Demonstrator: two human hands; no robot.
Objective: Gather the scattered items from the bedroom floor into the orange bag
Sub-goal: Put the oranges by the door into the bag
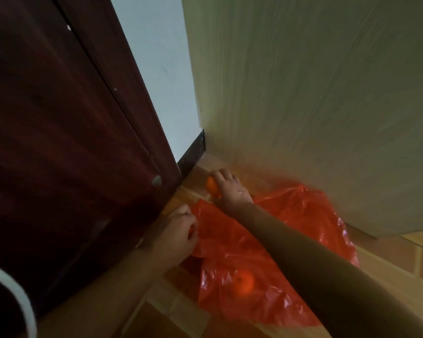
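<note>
The orange bag (266,242), a thin crumpled plastic one, lies spread on the tiled floor (171,311) in the corner where a dark red door (59,132) at nine o'clock meets a pale wood-grain panel (315,93) at two o'clock. The left hand (178,231) sits at the bag's eight o'clock edge, its fingers curled and pinching the plastic rim there. The right hand (230,189) reaches across the bag toward twelve o'clock, into the corner, with its fingers curved over a small orange fruit (212,185) and gripping it; the fruit is just off the bag's far edge, close to the floor, though whether it touches the tiles cannot be told. The right forearm wears a dark sleeve (327,259) that crosses over the bag from five o'clock. A second orange fruit (244,282) shows through the plastic at the bag's six o'clock end, inside or under its folds. A strip of white wall (156,69) with a dark baseboard (193,152) stands between door and panel.
</note>
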